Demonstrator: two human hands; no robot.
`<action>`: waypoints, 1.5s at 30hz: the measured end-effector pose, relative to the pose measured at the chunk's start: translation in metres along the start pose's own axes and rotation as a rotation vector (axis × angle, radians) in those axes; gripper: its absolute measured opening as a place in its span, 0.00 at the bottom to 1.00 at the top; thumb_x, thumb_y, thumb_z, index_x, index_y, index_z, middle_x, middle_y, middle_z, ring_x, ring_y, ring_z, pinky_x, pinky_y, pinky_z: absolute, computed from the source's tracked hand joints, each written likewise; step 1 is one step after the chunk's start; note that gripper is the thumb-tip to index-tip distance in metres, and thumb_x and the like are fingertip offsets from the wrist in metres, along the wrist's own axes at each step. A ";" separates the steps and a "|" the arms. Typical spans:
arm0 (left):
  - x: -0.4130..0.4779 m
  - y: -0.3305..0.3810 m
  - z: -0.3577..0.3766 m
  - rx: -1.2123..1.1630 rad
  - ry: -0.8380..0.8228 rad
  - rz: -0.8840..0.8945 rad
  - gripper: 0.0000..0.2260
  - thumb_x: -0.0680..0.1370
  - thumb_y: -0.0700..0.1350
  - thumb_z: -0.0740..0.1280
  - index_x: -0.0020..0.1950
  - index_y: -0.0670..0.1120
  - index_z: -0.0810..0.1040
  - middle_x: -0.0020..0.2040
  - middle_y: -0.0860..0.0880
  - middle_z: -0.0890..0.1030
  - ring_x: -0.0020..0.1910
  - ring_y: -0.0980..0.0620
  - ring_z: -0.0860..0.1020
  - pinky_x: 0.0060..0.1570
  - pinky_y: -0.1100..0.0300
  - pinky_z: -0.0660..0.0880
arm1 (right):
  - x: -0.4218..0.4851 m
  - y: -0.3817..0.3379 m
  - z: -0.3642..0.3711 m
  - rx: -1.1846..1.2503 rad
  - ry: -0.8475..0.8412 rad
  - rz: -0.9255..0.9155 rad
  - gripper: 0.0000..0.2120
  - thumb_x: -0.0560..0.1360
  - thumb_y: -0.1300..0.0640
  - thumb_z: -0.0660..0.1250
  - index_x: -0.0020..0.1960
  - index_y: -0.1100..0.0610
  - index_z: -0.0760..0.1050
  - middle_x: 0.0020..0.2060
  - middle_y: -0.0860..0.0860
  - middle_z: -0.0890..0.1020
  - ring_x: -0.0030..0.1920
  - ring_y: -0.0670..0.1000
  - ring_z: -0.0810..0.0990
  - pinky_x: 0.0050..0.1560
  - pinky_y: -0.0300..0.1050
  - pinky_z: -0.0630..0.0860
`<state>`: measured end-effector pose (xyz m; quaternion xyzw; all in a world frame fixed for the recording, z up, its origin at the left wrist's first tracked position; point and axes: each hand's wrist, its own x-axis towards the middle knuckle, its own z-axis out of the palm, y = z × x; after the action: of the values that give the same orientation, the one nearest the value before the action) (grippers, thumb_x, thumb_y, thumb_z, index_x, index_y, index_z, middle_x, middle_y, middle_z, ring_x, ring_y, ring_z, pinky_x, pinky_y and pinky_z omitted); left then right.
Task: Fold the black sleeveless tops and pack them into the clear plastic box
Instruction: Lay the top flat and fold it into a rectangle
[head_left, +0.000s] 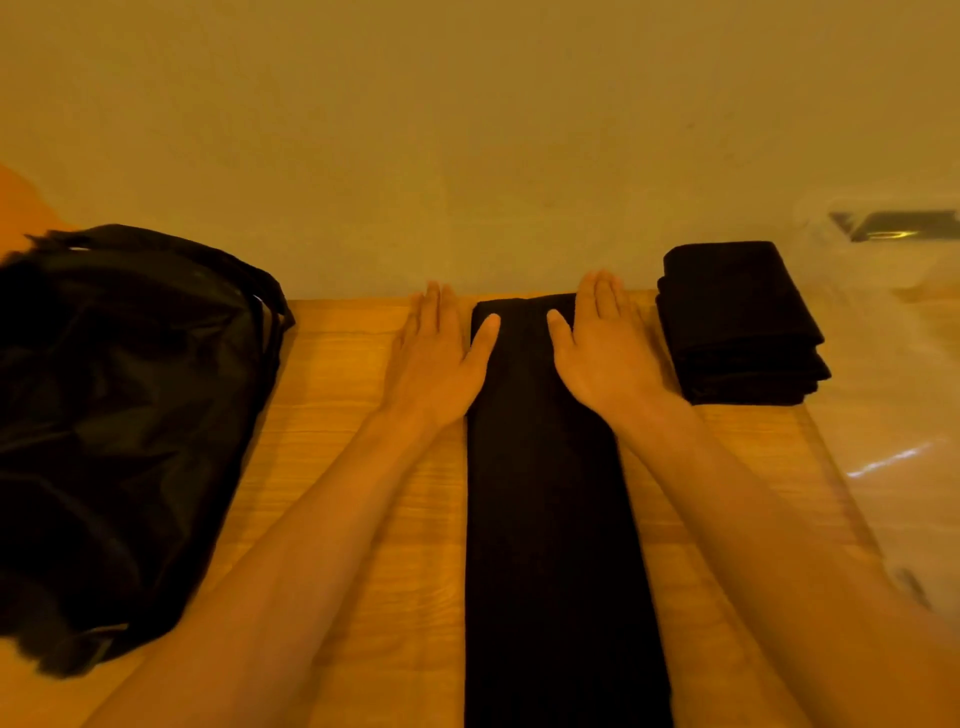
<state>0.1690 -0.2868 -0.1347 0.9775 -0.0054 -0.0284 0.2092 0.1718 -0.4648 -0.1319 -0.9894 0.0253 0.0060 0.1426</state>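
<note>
While the black bag (119, 415) crowds the desk (337, 415) at left, the left hand (441, 358) lies flat beside the long folded top (545, 519), thumb on its edge; the right hand (602, 353) lies flat likewise, neither gripping. Uneven pressure may skew its edges; a wide cross-fold could topple the folded stack (737, 327) beside the clear plastic box (893, 338).

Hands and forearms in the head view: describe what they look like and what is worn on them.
The left hand and the right hand are bare, with no gloves. The forearms are bare too: no sleeve shows anywhere up to the frame's lower edge. No watch, bracelet or ring is visible on either side.
</note>
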 end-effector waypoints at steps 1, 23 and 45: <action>-0.009 0.001 -0.002 -0.031 0.022 0.012 0.34 0.83 0.65 0.45 0.84 0.47 0.46 0.84 0.48 0.43 0.82 0.50 0.42 0.80 0.51 0.44 | -0.012 -0.001 -0.004 -0.004 0.027 -0.063 0.32 0.86 0.45 0.46 0.81 0.63 0.44 0.81 0.60 0.48 0.81 0.56 0.45 0.80 0.51 0.44; -0.221 -0.029 -0.005 0.321 -0.286 0.744 0.33 0.83 0.68 0.46 0.83 0.55 0.40 0.82 0.56 0.35 0.79 0.57 0.31 0.78 0.55 0.33 | -0.237 0.052 0.010 -0.198 -0.022 -0.344 0.36 0.81 0.31 0.36 0.82 0.49 0.50 0.81 0.52 0.51 0.81 0.52 0.47 0.77 0.53 0.46; -0.270 -0.060 0.020 0.481 0.108 0.961 0.36 0.69 0.45 0.79 0.73 0.47 0.69 0.72 0.44 0.76 0.70 0.45 0.75 0.64 0.50 0.74 | -0.287 0.098 0.028 -0.186 0.253 -0.901 0.46 0.62 0.61 0.84 0.75 0.54 0.67 0.73 0.54 0.73 0.74 0.53 0.68 0.70 0.51 0.67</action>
<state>-0.1022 -0.2340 -0.1635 0.8853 -0.4474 0.1227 -0.0310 -0.1200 -0.5369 -0.1804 -0.9034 -0.3899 -0.1747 0.0379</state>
